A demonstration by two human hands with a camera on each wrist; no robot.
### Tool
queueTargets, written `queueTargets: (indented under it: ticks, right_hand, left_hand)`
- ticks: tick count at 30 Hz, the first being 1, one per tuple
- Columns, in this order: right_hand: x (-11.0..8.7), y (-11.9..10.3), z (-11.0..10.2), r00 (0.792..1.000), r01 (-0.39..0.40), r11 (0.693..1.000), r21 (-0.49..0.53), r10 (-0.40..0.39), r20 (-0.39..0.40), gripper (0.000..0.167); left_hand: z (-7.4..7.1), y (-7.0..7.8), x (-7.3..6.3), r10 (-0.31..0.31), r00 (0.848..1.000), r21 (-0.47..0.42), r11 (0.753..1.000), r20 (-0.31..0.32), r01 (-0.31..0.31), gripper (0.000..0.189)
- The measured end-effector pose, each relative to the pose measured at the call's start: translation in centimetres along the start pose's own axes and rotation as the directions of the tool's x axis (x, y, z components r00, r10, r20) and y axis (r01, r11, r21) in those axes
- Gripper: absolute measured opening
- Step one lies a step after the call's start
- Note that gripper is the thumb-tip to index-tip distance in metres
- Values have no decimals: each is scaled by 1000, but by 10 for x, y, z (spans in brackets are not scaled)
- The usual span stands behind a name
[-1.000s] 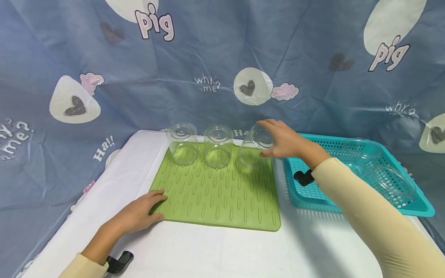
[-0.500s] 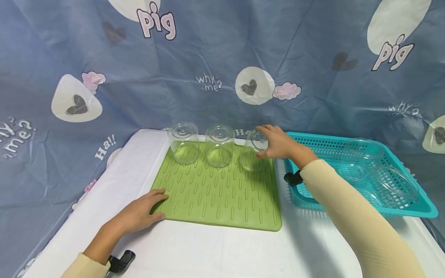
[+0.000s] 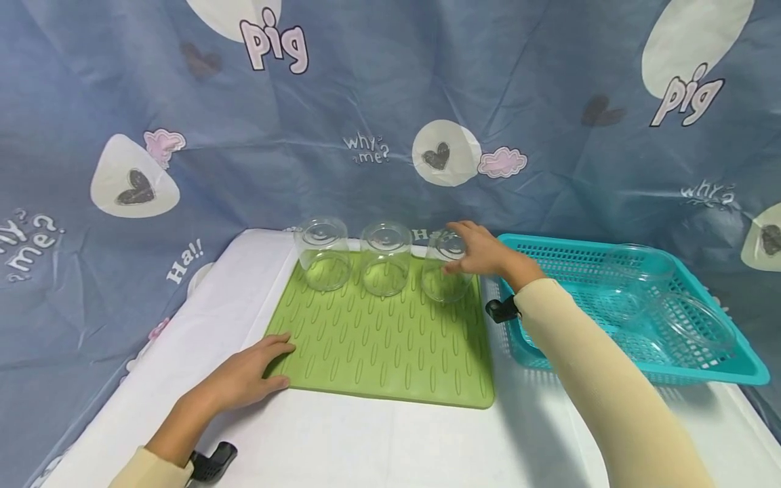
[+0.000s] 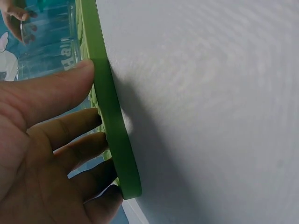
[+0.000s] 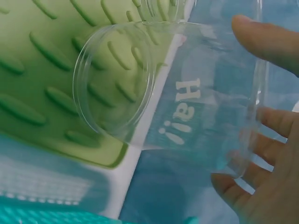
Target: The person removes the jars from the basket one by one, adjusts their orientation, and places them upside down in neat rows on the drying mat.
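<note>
Near the back right corner of the green drying mat (image 3: 378, 346), my right hand (image 3: 485, 254) grips a clear glass (image 3: 444, 285) by its upturned base. In the right wrist view the thumb lies on one side of that glass (image 5: 205, 112) and the fingers on the other; its rim is down at the mat. Two matching glasses, one at left (image 3: 326, 268) and one in the middle (image 3: 386, 271), stand upside down in the same row. My left hand (image 3: 244, 374) rests at the mat's front left corner, its fingertips touching the edge (image 4: 112, 116).
A turquoise plastic basket (image 3: 531, 356) stands to the right of the mat, with clear glasses (image 3: 637, 271) lying in it. White cloth (image 3: 378, 447) covers the table. A blue printed curtain (image 3: 390, 81) hangs behind the table.
My right hand has moved slightly left and down with the glass, which has gone from tilted to upright and mouth-down on the mat. The left hand has stayed in place.
</note>
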State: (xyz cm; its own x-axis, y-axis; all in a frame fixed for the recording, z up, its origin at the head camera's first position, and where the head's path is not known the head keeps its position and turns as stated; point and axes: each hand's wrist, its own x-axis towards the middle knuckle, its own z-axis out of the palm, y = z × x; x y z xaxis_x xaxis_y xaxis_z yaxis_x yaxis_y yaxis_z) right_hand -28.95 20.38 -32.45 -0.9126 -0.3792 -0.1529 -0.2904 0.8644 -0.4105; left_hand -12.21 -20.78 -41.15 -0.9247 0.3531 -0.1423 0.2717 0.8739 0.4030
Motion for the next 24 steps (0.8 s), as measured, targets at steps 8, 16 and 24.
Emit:
queueTargets:
  ticks: [8,16,24]
  right_hand:
    - [4,5,5,1000,-23,994,104,21,14,91]
    - [5,2,5,1000,-22,993,117,23,-11,92]
    - [-1,3,-1,999,22,999,48,-21,-37,94]
  left_hand:
    - [1,1,0,-17,1000,-17,1000,9,17,58]
    - [2,0,1,-14,1000,-17,1000,0,14,58]
    - [2,2,0,-19,1000,-17,1000,5,19,58]
